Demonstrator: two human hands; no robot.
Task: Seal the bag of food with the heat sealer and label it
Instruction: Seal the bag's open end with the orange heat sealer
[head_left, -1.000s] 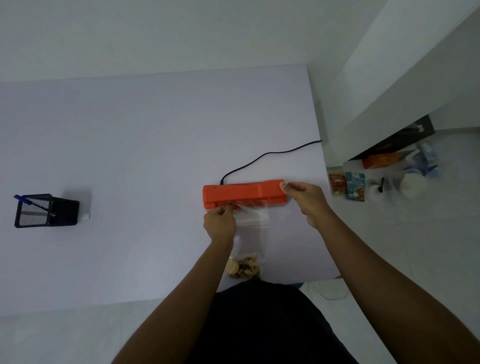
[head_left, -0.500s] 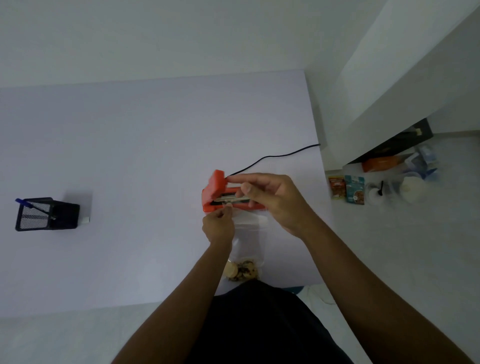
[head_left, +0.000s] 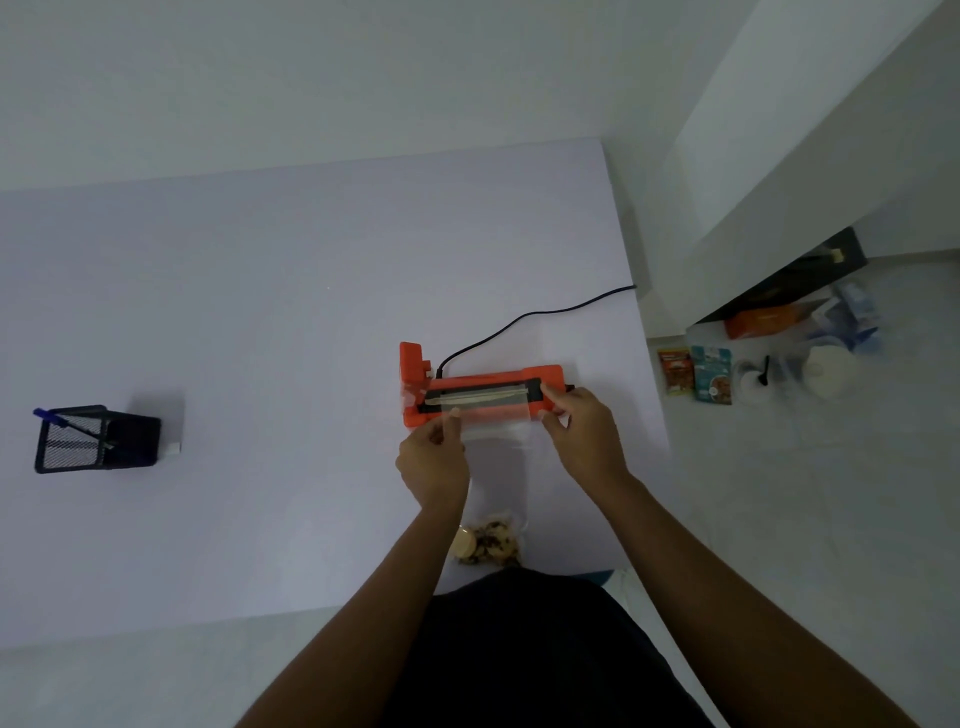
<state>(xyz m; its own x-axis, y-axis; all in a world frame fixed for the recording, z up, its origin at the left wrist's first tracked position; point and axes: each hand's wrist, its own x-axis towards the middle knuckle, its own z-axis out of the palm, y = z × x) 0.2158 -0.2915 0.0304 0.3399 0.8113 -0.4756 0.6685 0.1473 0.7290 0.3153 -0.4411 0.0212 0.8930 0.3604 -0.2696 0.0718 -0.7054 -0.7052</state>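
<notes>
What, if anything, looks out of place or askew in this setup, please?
Nothing on the table stands out: the sealer lies open with the bag mouth across it. Food packets and tubs lie scattered on the floor.

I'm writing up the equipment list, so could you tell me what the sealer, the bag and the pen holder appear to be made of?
Heat sealer: likely moulded plastic, given its uniform matt orange body, with a black sealing bed and a pale strip.
Bag: thin clear plastic film; the table shows through it, and it glints faintly.
Pen holder: probably black metal mesh, judging by its see-through grid walls.
</notes>
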